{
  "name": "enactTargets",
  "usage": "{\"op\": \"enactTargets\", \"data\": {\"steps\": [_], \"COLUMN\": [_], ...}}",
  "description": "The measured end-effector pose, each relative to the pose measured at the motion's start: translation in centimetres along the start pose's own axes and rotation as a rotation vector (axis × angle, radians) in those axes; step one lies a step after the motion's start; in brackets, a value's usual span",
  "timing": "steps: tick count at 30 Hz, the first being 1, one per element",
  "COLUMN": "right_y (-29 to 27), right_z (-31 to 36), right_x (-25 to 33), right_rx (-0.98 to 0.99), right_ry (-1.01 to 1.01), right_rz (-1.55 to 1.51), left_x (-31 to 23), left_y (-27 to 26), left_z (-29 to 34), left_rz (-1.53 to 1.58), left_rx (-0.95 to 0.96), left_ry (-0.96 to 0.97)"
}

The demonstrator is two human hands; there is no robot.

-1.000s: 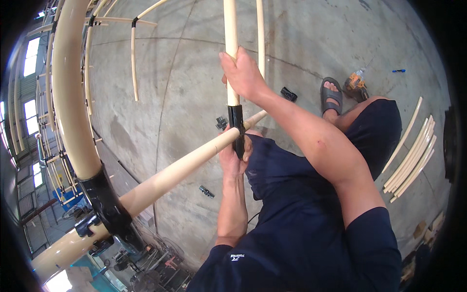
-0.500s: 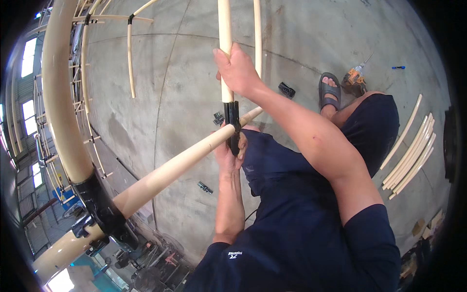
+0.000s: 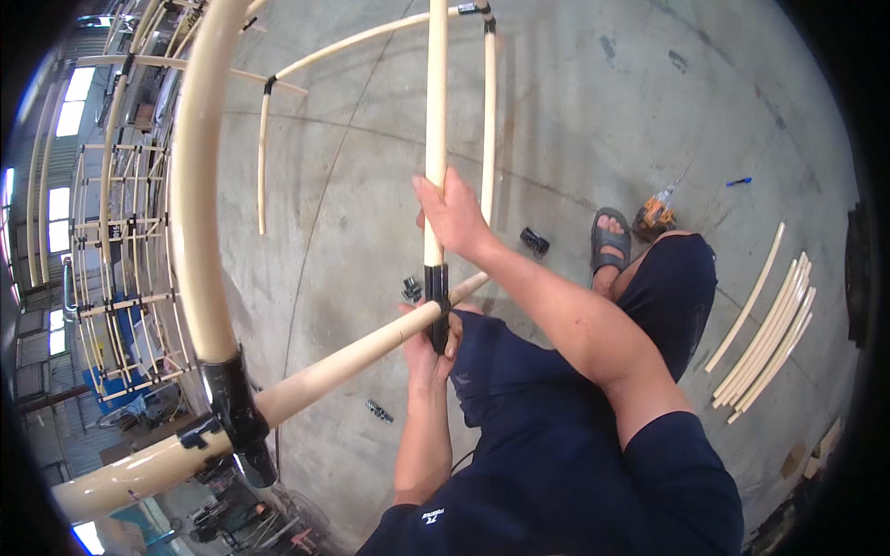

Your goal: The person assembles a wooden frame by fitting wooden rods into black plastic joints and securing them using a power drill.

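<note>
My right hand [image 3: 452, 215] is wrapped round an upright cream pipe [image 3: 437, 102], a little above a black pipe joint [image 3: 435, 324]. That joint clamps the upright's lower end to a slanting cream pipe [image 3: 348, 357], which runs from lower left to upper right. Below the crossing, my left hand [image 3: 428, 350] holds the joint's lower part, its fingers curled round from behind and partly hidden. At the slanting pipe's left end, a larger-looking black joint [image 3: 234, 412] links it to a thick-looking upright pipe [image 3: 206, 185] close to view.
More frame pipes [image 3: 371, 37] stretch out ahead. On the floor lie loose black joints [image 3: 534, 243], an orange-and-black power drill [image 3: 654, 218] beside my sandalled foot, a blue pen [image 3: 739, 182] and several cream pipes [image 3: 765, 338]. Pipe racks [image 3: 120, 241] stand at the left.
My view has shifted, so the hands, frame and floor items sit lower in the picture and more of the frame ahead shows. Both hands keep the same hold.
</note>
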State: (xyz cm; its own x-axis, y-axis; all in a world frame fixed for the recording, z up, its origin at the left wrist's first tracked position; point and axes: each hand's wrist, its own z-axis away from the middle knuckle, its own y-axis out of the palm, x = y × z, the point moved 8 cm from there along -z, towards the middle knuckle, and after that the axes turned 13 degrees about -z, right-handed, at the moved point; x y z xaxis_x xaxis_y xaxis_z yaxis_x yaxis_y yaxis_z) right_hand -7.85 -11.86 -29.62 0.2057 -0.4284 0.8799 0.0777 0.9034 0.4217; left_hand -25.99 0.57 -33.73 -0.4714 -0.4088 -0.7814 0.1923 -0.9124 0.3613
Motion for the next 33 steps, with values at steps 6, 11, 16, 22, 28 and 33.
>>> {"op": "enactTargets", "data": {"steps": [6,11,16,22,28,33], "right_y": [-0.1,0.0,0.8,1.0,0.9,0.1], "right_z": [0.9,6.9,11.2,10.5,11.3,9.7], "right_x": [-1.8,-6.3,-8.8,-9.9,-8.7,-10.1], "right_rx": [0.045,0.129,0.277,0.235,0.033,0.620], "right_ry": [0.085,0.202,0.177,0.111,0.251,0.384], "right_rz": [-0.098,-0.215,-0.272,-0.143,-0.215,-0.104], "left_x": [-2.3,-1.8,-4.5,-17.3,-18.9,-19.2], "left_y": [1.4,0.1,0.2,7.4,9.0,8.4], "left_z": [0.1,0.6,1.0,8.9,6.6,6.7], "left_rz": [-0.280,-0.349,-0.728,-0.780,-0.516,-0.473], "left_rx": [-0.014,-0.115,-0.234,-0.423,-0.062,-0.142], "left_ry": [0.058,0.061,0.289,1.266,0.992,1.000]}}
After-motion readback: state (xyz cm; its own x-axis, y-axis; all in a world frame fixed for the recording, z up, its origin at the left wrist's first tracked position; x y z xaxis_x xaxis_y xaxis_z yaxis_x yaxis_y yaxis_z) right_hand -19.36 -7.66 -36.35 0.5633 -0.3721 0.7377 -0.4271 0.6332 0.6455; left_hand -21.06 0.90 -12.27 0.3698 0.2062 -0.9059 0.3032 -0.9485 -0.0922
